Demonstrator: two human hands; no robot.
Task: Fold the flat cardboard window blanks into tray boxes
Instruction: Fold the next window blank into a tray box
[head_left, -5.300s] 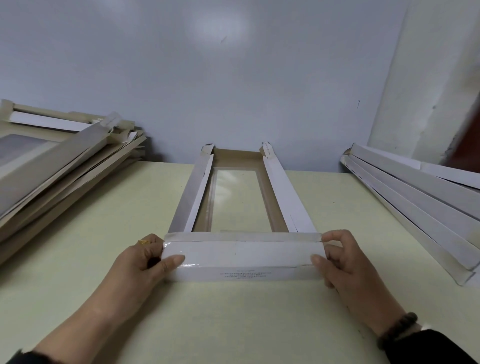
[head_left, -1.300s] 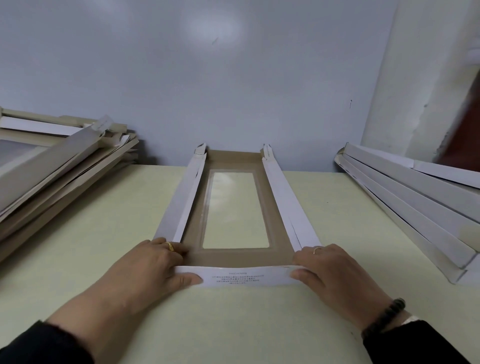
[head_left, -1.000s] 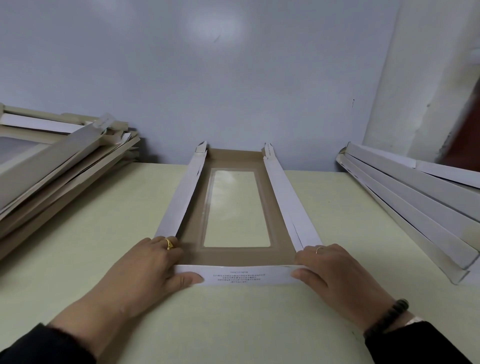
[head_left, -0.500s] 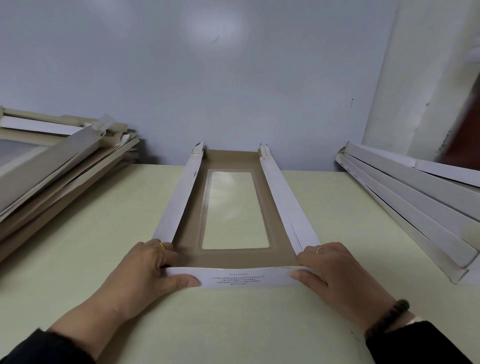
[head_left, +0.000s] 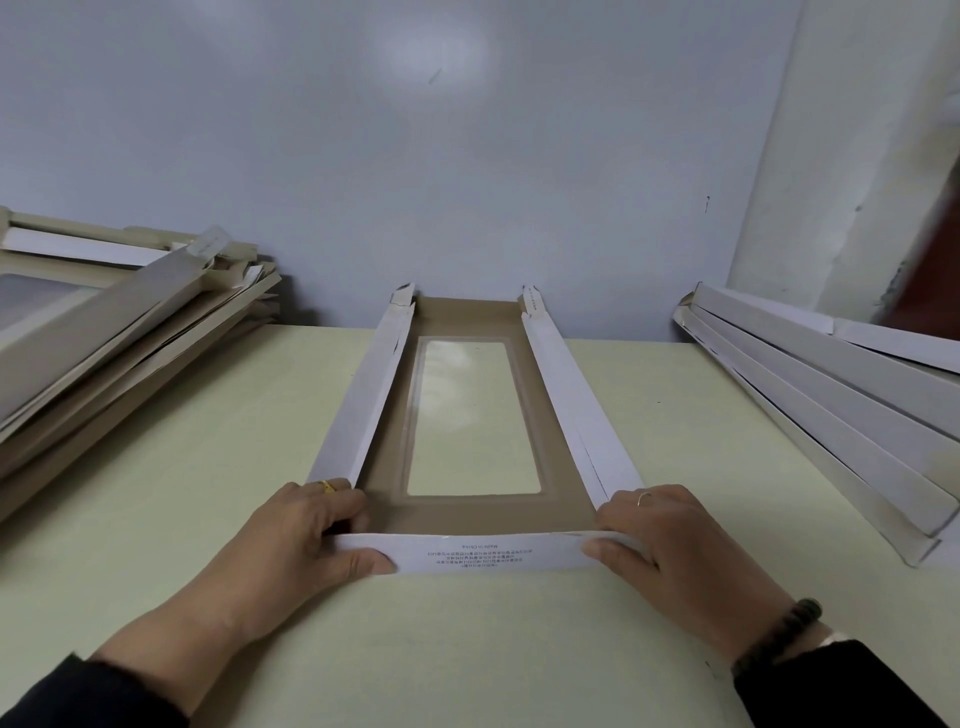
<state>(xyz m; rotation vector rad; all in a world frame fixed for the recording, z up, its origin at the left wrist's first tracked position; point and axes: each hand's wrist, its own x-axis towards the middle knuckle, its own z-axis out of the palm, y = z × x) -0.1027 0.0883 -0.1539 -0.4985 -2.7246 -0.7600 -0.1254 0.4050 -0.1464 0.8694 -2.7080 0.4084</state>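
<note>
A long cardboard window blank (head_left: 478, 517) lies lengthwise on the table in front of me, brown inside with a clear film window (head_left: 470, 421). Its two long white side walls stand folded up. The near end flap (head_left: 483, 553), white with small print, stands raised. My left hand (head_left: 306, 540) pinches the flap's left corner, thumb on the outer face and fingers inside. My right hand (head_left: 670, 540) pinches the right corner the same way.
The pale green table (head_left: 467, 649) ends at a grey-blue wall. A loose pile of flat blanks (head_left: 119, 332) sits at the left. A slanted stack of white folded boxes (head_left: 831, 415) lies along the right, beside a white wall corner.
The near end flap was folded over as a tall white panel earlier; it now stands as a low wall between my hands. Over the last second, my hands have barely shifted.
</note>
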